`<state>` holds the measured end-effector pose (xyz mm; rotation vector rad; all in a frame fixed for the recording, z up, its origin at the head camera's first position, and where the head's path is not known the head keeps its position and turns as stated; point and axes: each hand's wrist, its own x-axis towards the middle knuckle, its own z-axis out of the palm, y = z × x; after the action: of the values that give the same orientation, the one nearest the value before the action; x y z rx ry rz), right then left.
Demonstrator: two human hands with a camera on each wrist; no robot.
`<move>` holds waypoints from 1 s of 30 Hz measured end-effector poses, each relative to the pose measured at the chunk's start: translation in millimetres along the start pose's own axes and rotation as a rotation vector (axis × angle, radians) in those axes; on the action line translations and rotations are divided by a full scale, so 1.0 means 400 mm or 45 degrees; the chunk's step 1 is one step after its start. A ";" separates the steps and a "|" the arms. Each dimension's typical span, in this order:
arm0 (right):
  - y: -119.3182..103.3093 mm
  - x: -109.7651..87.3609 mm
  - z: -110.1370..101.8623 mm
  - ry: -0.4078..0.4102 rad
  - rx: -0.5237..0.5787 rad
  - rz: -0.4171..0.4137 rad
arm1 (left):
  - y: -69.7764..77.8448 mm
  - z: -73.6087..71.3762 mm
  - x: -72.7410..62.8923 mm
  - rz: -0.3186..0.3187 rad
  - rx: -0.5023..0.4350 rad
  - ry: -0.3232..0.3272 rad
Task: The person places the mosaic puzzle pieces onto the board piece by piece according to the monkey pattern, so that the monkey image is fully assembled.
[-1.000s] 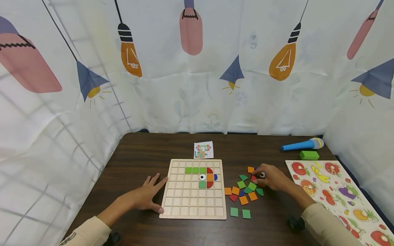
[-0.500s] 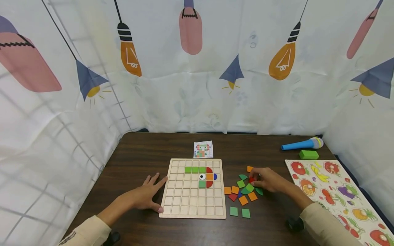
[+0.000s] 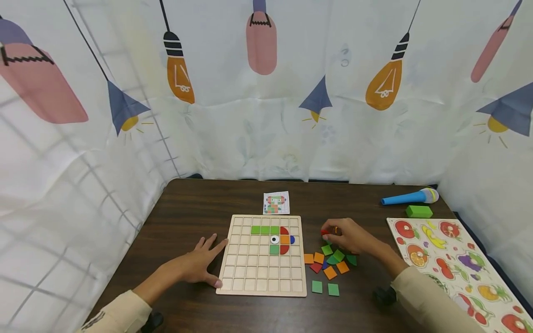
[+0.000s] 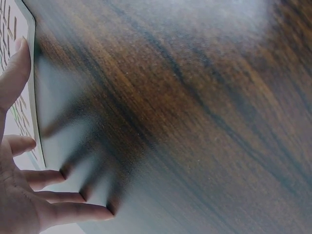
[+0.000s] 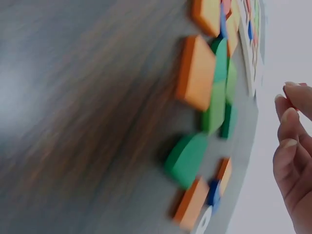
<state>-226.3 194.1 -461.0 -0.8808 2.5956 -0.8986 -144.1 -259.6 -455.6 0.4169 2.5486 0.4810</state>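
A wooden grid board (image 3: 250, 277) lies mid-table, with green, red, orange and blue pieces and an eye piece (image 3: 274, 239) in its upper right squares. My left hand (image 3: 200, 262) is spread at its left side, thumb and index finger touching the edge; the other fingertips (image 4: 109, 211) are at the tabletop. Between thumb and fingertips, my right hand (image 3: 349, 236) pinches a small red piece (image 3: 324, 231), mostly covered by the fingers in the right wrist view. That hand is over the back of a loose pile of pieces (image 3: 330, 273), hiding some of them.
A small pattern card (image 3: 276, 203) lies just behind the board. Two green squares (image 3: 317, 286) sit in front of the pile. On the right are a fruit puzzle board (image 3: 420, 223), a green block (image 3: 418, 212) and a blue toy microphone (image 3: 405, 198). A printed curtain surrounds the table.
My right hand has picked the red piece out of the pile and moved left with it, toward the board. My left hand has stayed at the board's edge.
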 end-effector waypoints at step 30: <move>-0.215 0.382 0.200 -0.068 0.095 -0.130 | 0.005 0.002 0.001 -0.032 0.030 0.017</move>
<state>-273.0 7.6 -475.4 -1.0107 2.4747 -0.9779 -143.5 -257.3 -455.7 0.3912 2.5715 0.4461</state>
